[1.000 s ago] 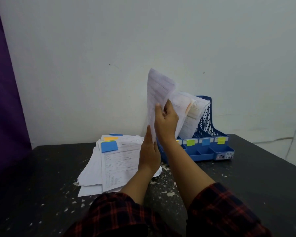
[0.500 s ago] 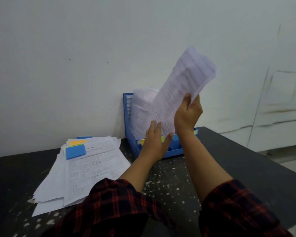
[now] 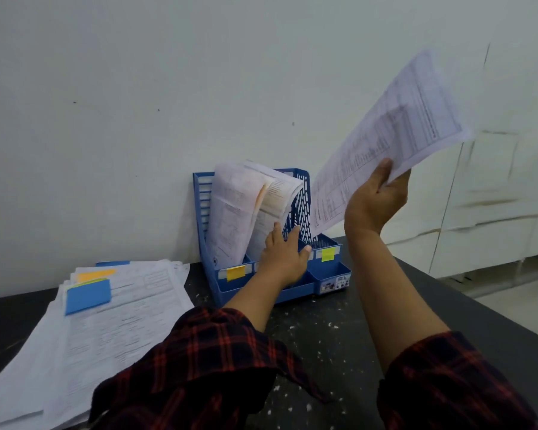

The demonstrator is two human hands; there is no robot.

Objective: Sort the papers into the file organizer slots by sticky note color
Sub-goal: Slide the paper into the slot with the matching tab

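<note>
Head view: right hand [image 3: 374,202] fingers clamp paper [image 3: 385,135]; left hand [image 3: 284,256] fingers apart at organizer [image 3: 330,268].

wall [image 3: 137,88]: plain white | table [image 3: 479,305]: dark, white-speckled

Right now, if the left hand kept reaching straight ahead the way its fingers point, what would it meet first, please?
The left hand points into the organizer. Its fingers already look to be at the papers in the middle slot, though depth is unclear.
</note>
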